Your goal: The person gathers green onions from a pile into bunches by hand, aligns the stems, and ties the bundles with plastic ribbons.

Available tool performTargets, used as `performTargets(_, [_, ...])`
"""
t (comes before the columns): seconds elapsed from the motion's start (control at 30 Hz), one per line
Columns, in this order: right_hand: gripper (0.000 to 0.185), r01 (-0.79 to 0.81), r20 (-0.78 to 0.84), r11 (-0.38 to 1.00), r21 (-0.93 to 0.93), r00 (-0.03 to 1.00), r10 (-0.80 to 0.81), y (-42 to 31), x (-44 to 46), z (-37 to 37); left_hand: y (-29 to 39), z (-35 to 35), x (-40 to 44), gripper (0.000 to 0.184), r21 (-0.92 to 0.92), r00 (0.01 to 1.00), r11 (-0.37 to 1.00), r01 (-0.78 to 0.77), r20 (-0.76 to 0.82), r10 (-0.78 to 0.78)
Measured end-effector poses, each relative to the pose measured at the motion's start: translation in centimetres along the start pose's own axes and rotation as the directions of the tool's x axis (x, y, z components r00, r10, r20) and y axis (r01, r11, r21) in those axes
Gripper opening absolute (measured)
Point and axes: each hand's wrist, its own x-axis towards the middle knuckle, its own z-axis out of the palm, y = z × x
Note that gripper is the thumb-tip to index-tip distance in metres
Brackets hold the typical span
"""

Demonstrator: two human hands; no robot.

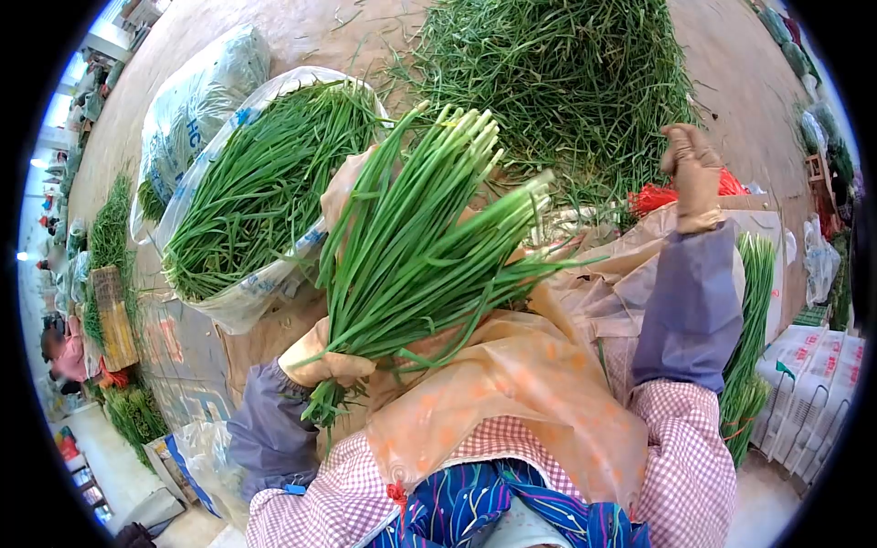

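Held a bunch of green stalks (402, 247) in the left hand (324, 361), with fingers wrapped round the leafy end, over the far left part of the peach plastic apron (512, 402). Fanned away toward the apron's far side in two clumps of pale cut ends. Held the right hand (694, 173) up beyond the apron's right side, near a pile of red strands (653, 196), with blurred, half-folded fingers; showed no plain hold on anything, but could not tell about a thin strand.

Seemed likeliest to go wrong at the split between the clumps: gripped by one end only, could have parted or shed stalks over the apron on any slackening of the left fingers. Risked bending or catching the long blades trailing rightward across the apron. Could have tangled, through a low swing of the splayed ends, with leaves in the open plastic bag (233, 313) beyond the apron's left side, or with the loose heap (557, 82) farther beyond the apron.
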Motion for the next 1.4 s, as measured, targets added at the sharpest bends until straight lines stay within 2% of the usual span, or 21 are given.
performTargets(0.03, [0.015, -0.089, 0.105, 0.989, 0.121, 0.992, 0.076, -1.0, -1.8, 1.5, -0.8, -0.3, 0.5, 0.049, 0.081, 0.999, 0.997, -0.01, -0.036, 0.013])
performTargets(0.17, [0.022, -0.312, 0.604, 0.949, 0.052, 0.766, 0.218, -4.2, -8.8, 4.9, -0.3, 0.3, 0.3, 0.047, -0.033, 1.0, 0.999, 0.014, -0.02, -0.014])
performTargets(0.23, [0.031, -0.357, 0.719, 0.927, -0.111, 0.616, 0.324, -5.0, -10.4, 5.5, -0.7, 0.4, 0.4, 0.048, -0.05, 0.999, 0.999, 0.016, -0.037, -0.018])
performTargets(0.27, [0.032, -0.488, 0.73, 0.87, -0.07, 0.569, 0.378, -4.7, -11.3, 6.1, -0.8, 0.4, 0.4, 0.048, -0.043, 0.999, 0.999, 0.01, -0.035, -0.012])
performTargets(0.43, [0.033, -0.081, 0.561, 0.978, -0.191, 0.809, 0.176, -4.6, -11.4, 9.0, -0.5, 0.4, 0.5, 0.053, 0.011, 0.999, 0.999, 0.036, -0.033, -0.035])
performTargets(0.6, [0.021, -0.103, 0.467, 0.985, 0.138, 0.884, 0.027, 1.6, -8.0, 8.8, 0.1, 0.7, 0.2, 0.055, 0.03, 0.999, 0.999, 0.02, -0.041, -0.018])
performTargets(0.63, [0.02, -0.227, 0.371, 0.972, 0.061, 0.909, 0.189, 3.2, -6.3, 7.9, -0.3, 0.1, 0.1, 0.058, 0.01, 0.996, 0.996, 0.093, -0.004, -0.093])
performTargets(0.7, [0.025, -0.162, 0.188, 0.981, -0.102, 0.966, 0.179, 6.0, -3.4, 5.8, -0.3, 0.1, 0.3, 0.061, 0.066, 0.998, 0.996, -0.054, 0.04, 0.051])
performTargets(0.73, [0.021, -0.225, 0.24, 0.968, -0.111, 0.939, 0.246, 5.2, -3.0, 5.2, -0.2, 0.1, 0.6, 0.063, 0.093, 0.989, 0.987, -0.135, 0.07, 0.128])
performTargets(0.8, [0.034, -0.14, 0.311, 0.972, -0.19, 0.93, 0.195, 2.3, -4.1, 5.8, 0.0, -0.1, 0.9, 0.066, 0.147, 0.987, 0.98, -0.137, 0.106, 0.122])
performTargets(0.87, [0.043, -0.241, 0.505, 0.952, 0.191, 0.856, 0.115, 1.8, -5.5, 8.3, 0.5, 0.3, 0.5, 0.066, 0.091, 0.993, 0.992, -0.091, 0.086, 0.084])
performTargets(0.93, [0.035, -0.295, 0.689, 0.938, 0.182, 0.718, 0.092, 0.0, -6.1, 10.2, 0.8, 0.5, 0.2, 0.066, 0.033, 0.995, 0.998, -0.062, 0.079, 0.059])
performTargets(1.0, [0.024, -0.386, 0.64, 0.897, 0.216, 0.75, 0.168, 2.2, -6.2, 12.6, -0.3, -0.1, 0.7, 0.067, 0.015, 0.987, 0.993, -0.114, 0.12, 0.111])
performTargets(1.03, [0.021, -0.366, 0.573, 0.901, 0.231, 0.8, 0.178, 2.3, -5.9, 12.5, -0.8, 0.0, 0.9, 0.068, -0.124, 0.981, 0.986, -0.112, 0.144, 0.13])
performTargets(1.13, [0.016, -0.224, 0.322, 0.936, 0.273, 0.938, 0.13, 0.7, -3.8, 10.8, -0.3, -0.3, 0.5, 0.067, 0.092, 0.982, 0.987, -0.128, 0.15, 0.114])
performTargets(1.17, [0.016, -0.111, 0.274, 0.919, 0.378, 0.962, 0.003, -0.7, -3.7, 10.8, -0.3, -0.3, 0.5, 0.066, 0.014, 0.982, 0.993, -0.119, 0.15, 0.115])
performTargets(1.2, [0.02, 0.093, 0.205, 0.962, 0.257, 0.967, -0.149, -3.1, -3.7, 11.2, -0.2, -0.2, 0.5, 0.065, 0.025, 0.983, 0.993, -0.119, 0.141, 0.114])
performTargets(1.27, [0.03, 0.494, 0.385, 0.863, 0.106, 0.78, -0.494, -5.9, -2.9, 11.4, 0.3, -0.1, 0.8, 0.065, 0.058, 0.984, 0.989, -0.133, 0.128, 0.125])
performTargets(1.33, [0.037, 0.654, 0.667, 0.737, -0.171, 0.627, -0.402, -6.4, -2.4, 12.2, 0.1, -0.4, 1.0, 0.064, 0.101, 0.988, 0.989, -0.104, 0.12, 0.092])
performTargets(1.37, [0.04, 0.568, 0.822, 0.78, -0.262, 0.555, -0.127, -7.2, -2.1, 12.3, 0.1, -0.4, 1.0, 0.064, 0.108, 0.99, 0.99, -0.09, 0.118, 0.077])
performTargets(1.4, [0.031, 0.372, 0.831, 0.9, -0.228, 0.556, -0.019, -7.3, -2.7, 12.7, 0.1, -0.5, 1.0, 0.064, 0.113, 0.992, 0.991, -0.072, 0.115, 0.059])
